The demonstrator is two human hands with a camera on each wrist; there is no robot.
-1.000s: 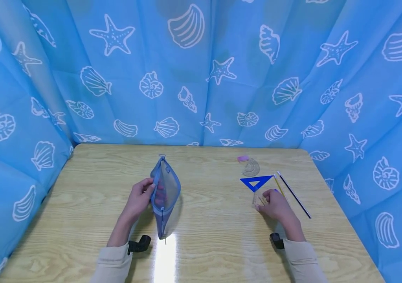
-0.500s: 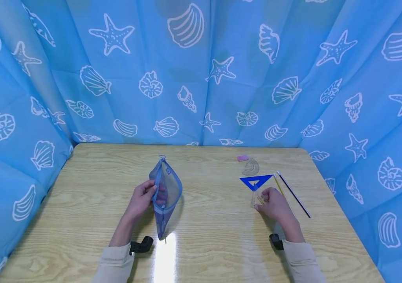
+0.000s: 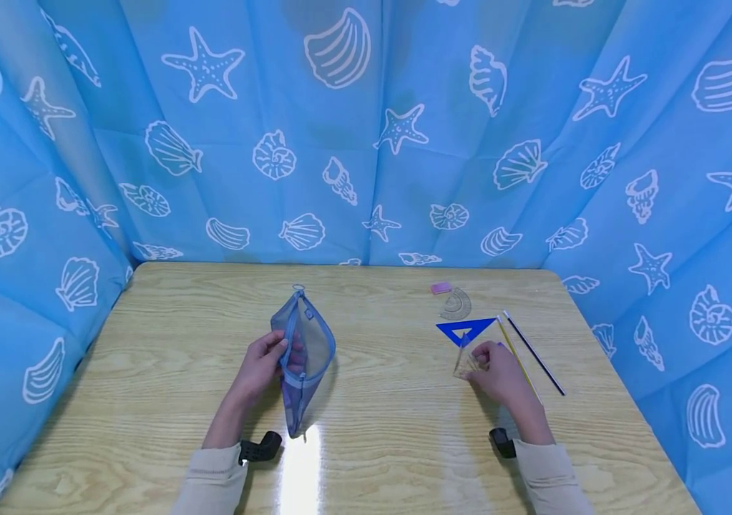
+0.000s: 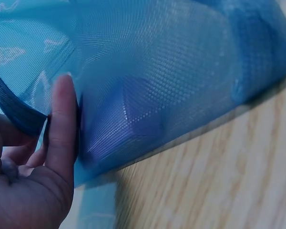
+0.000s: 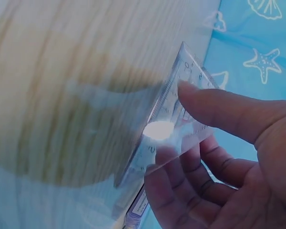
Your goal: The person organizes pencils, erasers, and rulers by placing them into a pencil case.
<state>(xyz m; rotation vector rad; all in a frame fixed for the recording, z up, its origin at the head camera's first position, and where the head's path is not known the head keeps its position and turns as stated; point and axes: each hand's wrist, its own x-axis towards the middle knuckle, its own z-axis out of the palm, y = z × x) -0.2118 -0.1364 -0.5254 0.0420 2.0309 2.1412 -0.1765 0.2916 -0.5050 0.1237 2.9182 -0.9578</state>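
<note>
My left hand (image 3: 256, 368) grips one side of a blue mesh zip pouch (image 3: 314, 340), whose mouth gapes wide. Through the mesh (image 4: 181, 71) in the left wrist view, a purple, box-shaped thing (image 4: 114, 121) shows inside. My right hand (image 3: 501, 375) pinches a clear set square (image 5: 170, 107) between thumb and fingers, tilted up on edge. Just beyond it on the table lies a blue set square (image 3: 449, 329). A yellow pencil (image 3: 512, 343) runs beside the right hand, partly hidden by it.
A dark pencil (image 3: 536, 354) lies to the right of the yellow one. Behind the blue set square are a clear protractor (image 3: 458, 306) and a pink eraser (image 3: 441, 287). Blue shell-patterned curtains (image 3: 340, 129) enclose the wooden table (image 3: 378, 400) at the back and sides.
The clear set square has tipped up in my right hand, which has barely shifted. My left hand has moved slightly right, and the pouch mouth has spread a little wider.
</note>
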